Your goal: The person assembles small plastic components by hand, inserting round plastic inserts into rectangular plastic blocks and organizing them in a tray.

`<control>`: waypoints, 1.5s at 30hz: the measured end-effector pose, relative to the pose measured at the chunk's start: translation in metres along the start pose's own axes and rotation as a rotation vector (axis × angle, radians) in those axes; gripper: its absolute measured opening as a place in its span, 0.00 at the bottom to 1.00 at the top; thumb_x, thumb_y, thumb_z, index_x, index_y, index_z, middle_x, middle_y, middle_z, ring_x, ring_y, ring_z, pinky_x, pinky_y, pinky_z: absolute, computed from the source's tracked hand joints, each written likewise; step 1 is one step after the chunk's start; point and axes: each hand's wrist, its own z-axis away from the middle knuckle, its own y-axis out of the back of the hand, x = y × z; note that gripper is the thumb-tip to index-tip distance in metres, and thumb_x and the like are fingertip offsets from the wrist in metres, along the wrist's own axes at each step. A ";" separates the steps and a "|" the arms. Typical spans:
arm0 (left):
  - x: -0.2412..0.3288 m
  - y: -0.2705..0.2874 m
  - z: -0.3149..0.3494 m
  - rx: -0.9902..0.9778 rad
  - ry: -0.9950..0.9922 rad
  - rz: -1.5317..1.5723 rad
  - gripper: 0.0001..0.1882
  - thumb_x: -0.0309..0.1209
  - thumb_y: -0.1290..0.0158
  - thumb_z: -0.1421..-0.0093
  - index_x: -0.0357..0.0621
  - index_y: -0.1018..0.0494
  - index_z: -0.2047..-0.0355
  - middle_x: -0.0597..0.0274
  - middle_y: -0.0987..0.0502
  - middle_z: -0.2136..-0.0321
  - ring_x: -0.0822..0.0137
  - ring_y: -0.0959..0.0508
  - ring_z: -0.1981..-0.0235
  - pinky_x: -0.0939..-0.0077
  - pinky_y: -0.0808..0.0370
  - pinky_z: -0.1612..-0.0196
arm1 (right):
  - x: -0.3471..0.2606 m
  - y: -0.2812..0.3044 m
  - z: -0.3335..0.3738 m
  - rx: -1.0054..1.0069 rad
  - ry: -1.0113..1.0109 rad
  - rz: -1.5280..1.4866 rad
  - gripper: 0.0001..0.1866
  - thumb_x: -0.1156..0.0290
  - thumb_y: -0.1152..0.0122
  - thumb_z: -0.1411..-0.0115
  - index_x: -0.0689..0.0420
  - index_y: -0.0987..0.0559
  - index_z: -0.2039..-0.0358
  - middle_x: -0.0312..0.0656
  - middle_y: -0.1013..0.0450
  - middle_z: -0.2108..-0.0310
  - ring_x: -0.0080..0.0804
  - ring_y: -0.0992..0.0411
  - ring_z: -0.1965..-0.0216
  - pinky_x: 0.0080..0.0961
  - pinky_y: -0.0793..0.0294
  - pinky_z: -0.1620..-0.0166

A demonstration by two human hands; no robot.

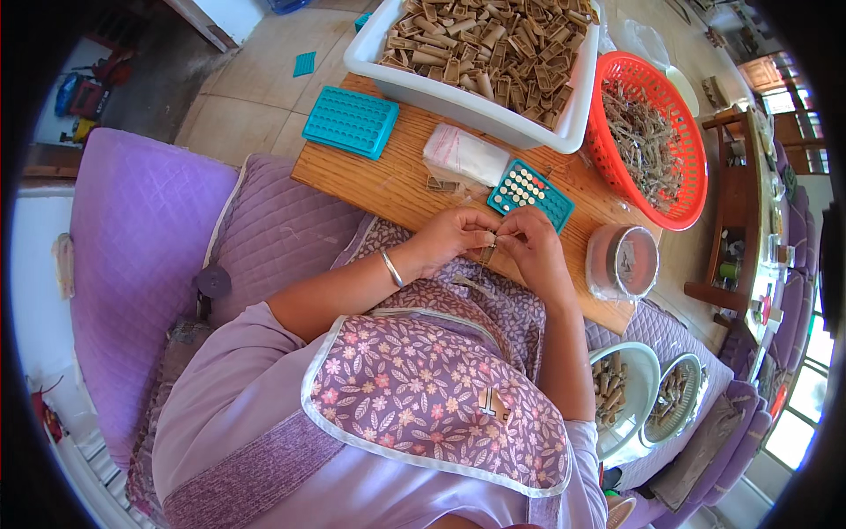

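Over the near edge of the wooden table, my left hand and my right hand meet fingertip to fingertip. Both are closed in a pinch around a small brownish piece, mostly covered by the fingers, so its kind cannot be made out. Just beyond the right hand lies a teal tray with small round white pieces in some of its hollows. A white plastic packet rests beside that tray, beyond my left hand.
Stacked teal trays sit at the table's left. A white bin holds tan plastic parts. Right of it stands a red basket of clear pieces. A round clear tub stands near the right corner. Bowls of tan parts are lower right.
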 end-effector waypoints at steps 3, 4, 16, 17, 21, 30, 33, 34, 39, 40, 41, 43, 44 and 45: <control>0.001 0.005 -0.002 -0.037 -0.009 0.009 0.09 0.29 0.46 0.38 0.44 0.25 0.58 0.70 0.24 0.66 0.80 0.26 0.67 0.83 0.27 0.64 | 0.016 -0.004 -0.003 -0.159 -0.237 -0.144 0.08 0.83 0.38 0.51 0.60 0.26 0.71 0.38 0.29 0.68 0.27 0.30 0.66 0.22 0.31 0.62; -0.001 0.008 -0.003 -0.057 -0.026 0.040 0.10 0.30 0.46 0.38 0.44 0.26 0.56 0.71 0.24 0.65 0.80 0.26 0.67 0.84 0.28 0.64 | 0.019 -0.008 -0.002 -0.116 -0.457 -0.529 0.10 0.82 0.38 0.51 0.60 0.27 0.68 0.37 0.29 0.69 0.26 0.30 0.67 0.22 0.30 0.64; 0.004 0.013 -0.005 -0.087 -0.031 0.238 0.10 0.29 0.51 0.35 0.43 0.31 0.54 0.62 0.24 0.60 0.75 0.26 0.64 0.80 0.30 0.62 | -0.049 0.014 -0.065 0.261 -0.146 0.019 0.09 0.81 0.38 0.51 0.59 0.25 0.68 0.39 0.29 0.70 0.28 0.29 0.68 0.26 0.29 0.66; 0.002 0.017 -0.004 -0.073 -0.040 0.238 0.10 0.29 0.51 0.35 0.43 0.31 0.54 0.62 0.24 0.60 0.75 0.26 0.64 0.80 0.30 0.62 | -0.066 0.015 -0.084 0.251 -0.136 0.011 0.09 0.81 0.38 0.51 0.59 0.25 0.68 0.39 0.29 0.70 0.28 0.29 0.68 0.26 0.29 0.66; 0.003 0.015 -0.004 -0.130 -0.023 0.196 0.10 0.30 0.51 0.35 0.45 0.31 0.54 0.64 0.24 0.60 0.74 0.25 0.60 0.81 0.31 0.62 | -0.078 0.005 -0.164 0.190 0.163 0.212 0.06 0.79 0.42 0.46 0.59 0.24 0.66 0.43 0.28 0.71 0.34 0.28 0.70 0.25 0.29 0.64; 0.017 0.020 -0.003 -0.141 0.093 0.309 0.09 0.30 0.50 0.36 0.46 0.31 0.56 0.64 0.23 0.63 0.73 0.24 0.60 0.80 0.29 0.60 | -0.029 -0.020 -0.245 -0.220 0.293 0.684 0.08 0.77 0.47 0.49 0.54 0.20 0.71 0.50 0.26 0.66 0.49 0.27 0.60 0.40 0.27 0.57; 0.011 0.019 -0.006 -0.199 0.037 0.365 0.09 0.28 0.50 0.37 0.45 0.30 0.56 0.63 0.24 0.60 0.69 0.24 0.56 0.76 0.27 0.53 | -0.019 -0.009 -0.237 -0.136 0.238 0.657 0.07 0.77 0.46 0.49 0.54 0.21 0.72 0.49 0.26 0.66 0.50 0.27 0.60 0.41 0.27 0.58; 0.012 0.019 -0.009 -0.198 -0.023 0.346 0.09 0.26 0.51 0.37 0.45 0.30 0.55 0.61 0.24 0.58 0.67 0.24 0.54 0.73 0.27 0.49 | -0.017 -0.004 -0.234 -0.032 0.291 0.647 0.06 0.77 0.46 0.50 0.55 0.21 0.72 0.48 0.27 0.66 0.50 0.27 0.60 0.42 0.27 0.59; 0.009 0.017 -0.005 -0.109 -0.043 0.347 0.10 0.26 0.50 0.37 0.44 0.30 0.55 0.61 0.25 0.57 0.68 0.25 0.54 0.73 0.27 0.49 | -0.054 0.008 -0.166 0.597 0.192 0.601 0.04 0.73 0.45 0.43 0.58 0.23 0.68 0.49 0.26 0.66 0.49 0.29 0.61 0.40 0.30 0.58; 0.006 0.017 -0.004 -0.123 -0.072 0.321 0.10 0.27 0.50 0.37 0.44 0.30 0.55 0.61 0.25 0.58 0.68 0.25 0.55 0.73 0.27 0.50 | -0.059 0.010 -0.145 0.618 0.097 0.558 0.05 0.72 0.46 0.41 0.58 0.24 0.67 0.49 0.27 0.66 0.49 0.29 0.61 0.39 0.31 0.57; 0.002 0.016 -0.003 -0.134 -0.101 0.298 0.10 0.27 0.49 0.37 0.43 0.31 0.55 0.61 0.25 0.58 0.69 0.25 0.55 0.73 0.27 0.50 | -0.056 0.009 -0.118 0.612 0.063 0.462 0.06 0.71 0.46 0.40 0.59 0.26 0.67 0.49 0.27 0.67 0.50 0.29 0.62 0.41 0.32 0.59; -0.004 0.013 -0.002 -0.135 -0.136 0.299 0.10 0.27 0.49 0.37 0.43 0.31 0.55 0.62 0.25 0.60 0.69 0.24 0.56 0.74 0.26 0.52 | -0.047 -0.002 -0.063 0.539 -0.010 0.361 0.05 0.72 0.46 0.40 0.59 0.28 0.68 0.49 0.28 0.70 0.49 0.29 0.65 0.40 0.31 0.62; -0.005 0.010 -0.005 -0.154 -0.159 0.278 0.10 0.28 0.49 0.37 0.42 0.31 0.55 0.62 0.24 0.62 0.70 0.24 0.58 0.75 0.26 0.53 | -0.033 -0.007 -0.038 0.495 -0.080 0.292 0.04 0.72 0.46 0.40 0.58 0.28 0.68 0.49 0.28 0.70 0.49 0.29 0.65 0.41 0.31 0.62; -0.007 0.007 -0.007 -0.152 -0.162 0.284 0.10 0.28 0.49 0.37 0.42 0.31 0.55 0.62 0.24 0.62 0.70 0.24 0.58 0.75 0.26 0.53 | -0.015 -0.014 -0.017 0.474 -0.033 0.327 0.03 0.74 0.45 0.41 0.59 0.28 0.68 0.49 0.27 0.70 0.49 0.29 0.66 0.39 0.31 0.62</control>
